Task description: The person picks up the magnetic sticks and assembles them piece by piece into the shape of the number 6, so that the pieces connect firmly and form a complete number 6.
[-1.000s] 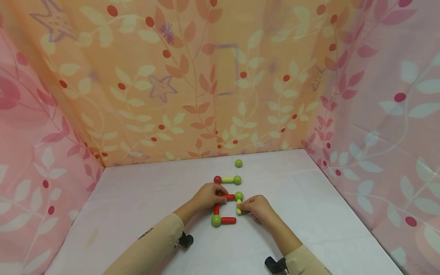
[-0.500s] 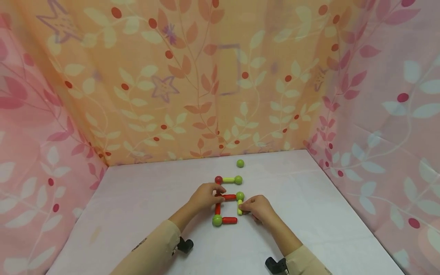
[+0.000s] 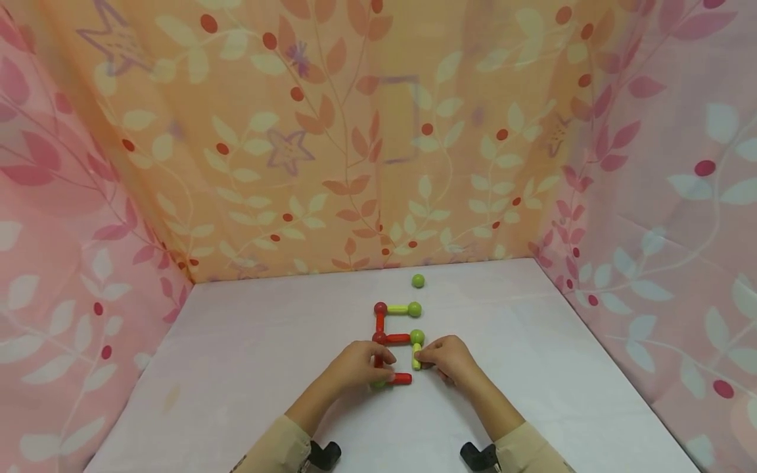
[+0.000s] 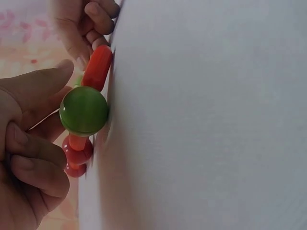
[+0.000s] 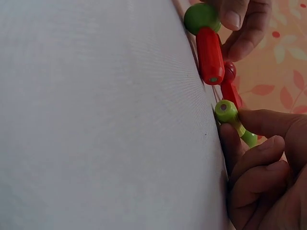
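Note:
Coloured balls and rods are joined on the white table. My left hand (image 3: 359, 363) is over the near-left corner, partly covering a green ball (image 4: 84, 111) and the red rod (image 3: 402, 379) joined to it. Its thumb and forefinger reach out beside that ball, without a visible pinch. My right hand (image 3: 452, 360) pinches a yellow-green rod (image 5: 226, 111) between thumb and forefinger. That rod extends toward me from another green ball (image 3: 416, 337), which a red rod (image 3: 399, 339) links to a red ball (image 3: 379, 338).
Farther back, a red ball (image 3: 380, 308) joins a yellow-green rod (image 3: 398, 309) ending in a green ball (image 3: 414, 309). A loose green ball (image 3: 418, 281) lies behind. Patterned cloth (image 3: 355, 164) walls the table's back and sides.
My left hand has moved from the middle red ball and rod toward me, to the near-left green ball. My right hand stays on the yellow-green rod. The view has shifted slightly.

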Action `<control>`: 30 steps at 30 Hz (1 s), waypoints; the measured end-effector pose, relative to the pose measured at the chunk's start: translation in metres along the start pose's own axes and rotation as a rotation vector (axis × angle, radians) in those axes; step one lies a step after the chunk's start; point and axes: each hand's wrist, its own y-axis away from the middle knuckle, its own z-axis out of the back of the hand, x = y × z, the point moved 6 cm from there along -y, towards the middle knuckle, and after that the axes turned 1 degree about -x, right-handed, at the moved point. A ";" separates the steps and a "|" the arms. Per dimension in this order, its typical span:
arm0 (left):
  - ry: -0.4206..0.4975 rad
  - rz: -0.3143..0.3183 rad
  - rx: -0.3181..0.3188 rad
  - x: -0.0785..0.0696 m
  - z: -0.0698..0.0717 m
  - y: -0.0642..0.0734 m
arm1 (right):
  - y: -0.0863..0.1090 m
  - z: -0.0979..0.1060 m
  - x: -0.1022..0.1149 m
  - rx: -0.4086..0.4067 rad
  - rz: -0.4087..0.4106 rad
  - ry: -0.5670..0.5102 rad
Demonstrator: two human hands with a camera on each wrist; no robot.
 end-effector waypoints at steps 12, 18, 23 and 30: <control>-0.030 -0.057 -0.019 0.004 -0.012 0.007 | -0.001 0.001 -0.003 -0.001 0.006 0.054; -0.030 -0.029 -0.042 0.008 -0.019 0.009 | 0.000 -0.001 0.000 0.015 0.013 0.052; -0.009 0.003 -0.070 0.008 -0.019 0.011 | -0.004 -0.001 0.001 0.030 0.019 0.054; 0.003 0.023 -0.095 0.009 -0.019 0.013 | -0.010 0.002 0.003 0.033 0.024 0.100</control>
